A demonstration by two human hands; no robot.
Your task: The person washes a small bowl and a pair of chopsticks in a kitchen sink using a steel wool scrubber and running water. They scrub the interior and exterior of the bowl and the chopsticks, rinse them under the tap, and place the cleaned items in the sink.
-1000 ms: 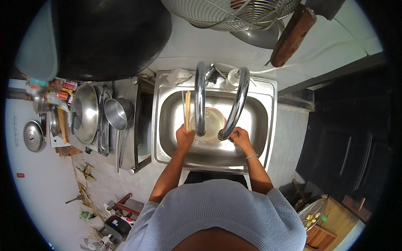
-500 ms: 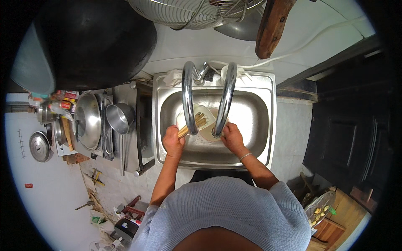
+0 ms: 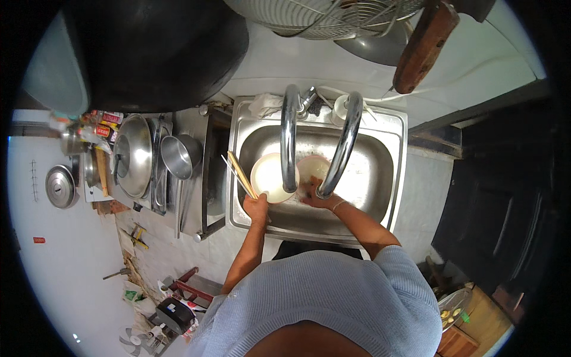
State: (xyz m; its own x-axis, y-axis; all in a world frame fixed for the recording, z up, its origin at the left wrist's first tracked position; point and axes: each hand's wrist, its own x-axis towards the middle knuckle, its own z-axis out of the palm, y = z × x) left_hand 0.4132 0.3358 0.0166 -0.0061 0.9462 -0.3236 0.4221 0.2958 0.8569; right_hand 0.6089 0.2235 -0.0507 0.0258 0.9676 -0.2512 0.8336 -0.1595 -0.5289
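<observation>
A bundle of chopsticks (image 3: 240,172) is gripped in my left hand (image 3: 256,208) at the left side of the metal sink (image 3: 351,221). They point up and left, over the sink's left edge. The same hand is at the near rim of a white bowl (image 3: 267,177), its thumb against it. To the right, partly behind the faucet spout, is a second pale bowl (image 3: 313,164). My right hand (image 3: 321,195) reaches into its near side with fingers apart, partly hidden by the spout's end. Whether water runs cannot be made out.
The curved chrome faucet (image 3: 289,143) arches over the sink. Left stand a long-handled saucepan (image 3: 180,156) and a large lidded pan (image 3: 133,156). A wooden-handled tool (image 3: 427,47) and a wire basket (image 3: 321,15) hang above, beside a big black wok (image 3: 160,53).
The chopsticks have swung left, from over the bowl to beside it. My right hand has shifted to the near side of the second bowl, fingers spreading. The whole view has shifted slightly.
</observation>
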